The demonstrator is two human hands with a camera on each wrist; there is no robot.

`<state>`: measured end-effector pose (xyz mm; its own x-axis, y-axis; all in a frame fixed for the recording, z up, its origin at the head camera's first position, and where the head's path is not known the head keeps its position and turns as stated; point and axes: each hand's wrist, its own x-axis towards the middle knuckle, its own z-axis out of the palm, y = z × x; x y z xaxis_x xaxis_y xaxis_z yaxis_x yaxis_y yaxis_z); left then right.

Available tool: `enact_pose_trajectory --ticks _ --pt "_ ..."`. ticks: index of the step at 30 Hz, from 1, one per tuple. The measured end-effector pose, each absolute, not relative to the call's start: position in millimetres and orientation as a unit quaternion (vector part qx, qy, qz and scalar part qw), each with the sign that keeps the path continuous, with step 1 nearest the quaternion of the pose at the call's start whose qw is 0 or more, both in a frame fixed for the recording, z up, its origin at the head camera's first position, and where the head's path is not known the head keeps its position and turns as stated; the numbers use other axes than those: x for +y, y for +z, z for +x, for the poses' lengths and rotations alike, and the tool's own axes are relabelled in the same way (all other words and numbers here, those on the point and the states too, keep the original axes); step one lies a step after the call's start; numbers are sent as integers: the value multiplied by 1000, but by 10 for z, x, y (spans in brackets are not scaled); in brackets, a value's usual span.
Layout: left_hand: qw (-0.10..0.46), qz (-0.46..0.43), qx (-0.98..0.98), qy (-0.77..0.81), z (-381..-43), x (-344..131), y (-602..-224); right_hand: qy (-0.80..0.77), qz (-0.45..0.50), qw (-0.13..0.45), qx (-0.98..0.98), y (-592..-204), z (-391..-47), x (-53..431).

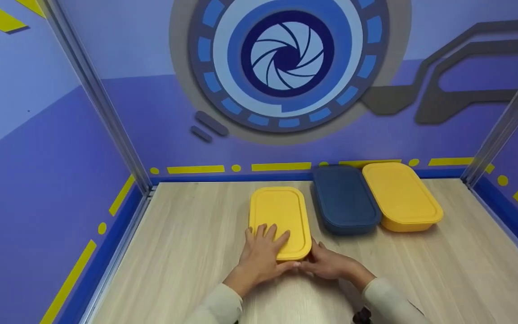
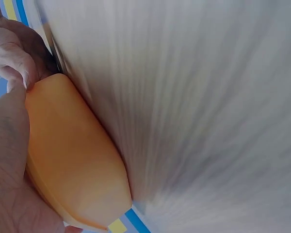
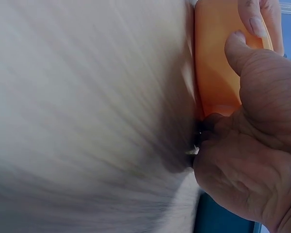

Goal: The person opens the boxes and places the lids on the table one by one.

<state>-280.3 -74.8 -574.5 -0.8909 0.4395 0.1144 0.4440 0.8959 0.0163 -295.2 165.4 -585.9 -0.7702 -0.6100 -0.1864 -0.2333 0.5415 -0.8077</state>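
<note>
A yellow lidded food container point(image 1: 281, 204) lies flat on the wooden table, its long side pointing away from me. My left hand point(image 1: 261, 252) rests on the near part of its lid with fingers spread, and the thumb reaches along the near end. At the near right corner my right hand point(image 1: 331, 263) grips the box, thumb on the end wall and fingers round the side. The two thumb tips almost meet in the head view. In the left wrist view the container's side wall point(image 2: 77, 150) shows beside the left palm. The right fingertips are partly hidden in the right wrist view.
A dark blue lidded container point(image 1: 346, 198) stands to the right, near the back wall. Beside it is another yellow container point(image 1: 403, 193). Metal posts point(image 1: 101, 103) and printed panels point(image 1: 151, 112) bound the wooden table point(image 1: 187, 234) at the back and sides.
</note>
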Motion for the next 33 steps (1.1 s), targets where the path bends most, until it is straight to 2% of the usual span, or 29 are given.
enact_pose_trajectory --ticks 18,26,33 --pt "41 -293 -953 -69 -3022 -910 -5699 -421 -212 231 851 -5881 -2912 1653" --pt "65 -293 -951 -75 -3005 -869 -5732 -435 -216 228 844 -5870 -2914 1666" --pt "57 -286 -953 -79 -2998 -882 -5738 -434 -204 232 846 -5868 -2919 1637"
